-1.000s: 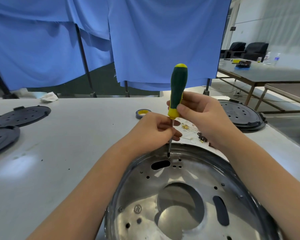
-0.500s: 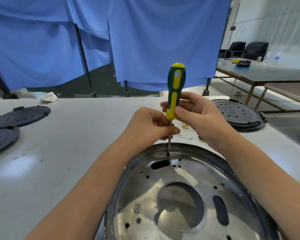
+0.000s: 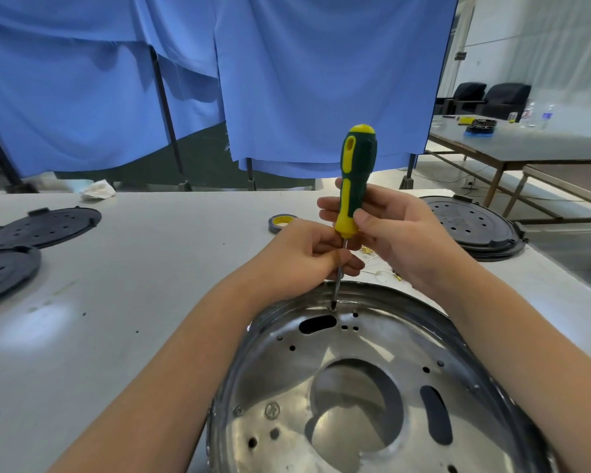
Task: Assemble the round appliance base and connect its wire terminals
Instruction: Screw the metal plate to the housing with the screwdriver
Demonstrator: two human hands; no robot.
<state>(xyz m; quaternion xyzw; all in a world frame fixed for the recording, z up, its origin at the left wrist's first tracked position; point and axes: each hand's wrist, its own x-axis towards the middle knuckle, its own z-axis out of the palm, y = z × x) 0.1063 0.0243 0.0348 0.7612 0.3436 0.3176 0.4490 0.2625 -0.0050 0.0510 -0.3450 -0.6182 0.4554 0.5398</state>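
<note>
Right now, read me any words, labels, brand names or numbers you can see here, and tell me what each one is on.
No text here can be read.
screwdriver: no lettering shows on its green and yellow handle.
metal base: bare metal, no stamp visible.
tape roll: no print visible.
wall sign: dark plate, too small and blurred to read.
bottles on the far table: labels too blurred to read.
</note>
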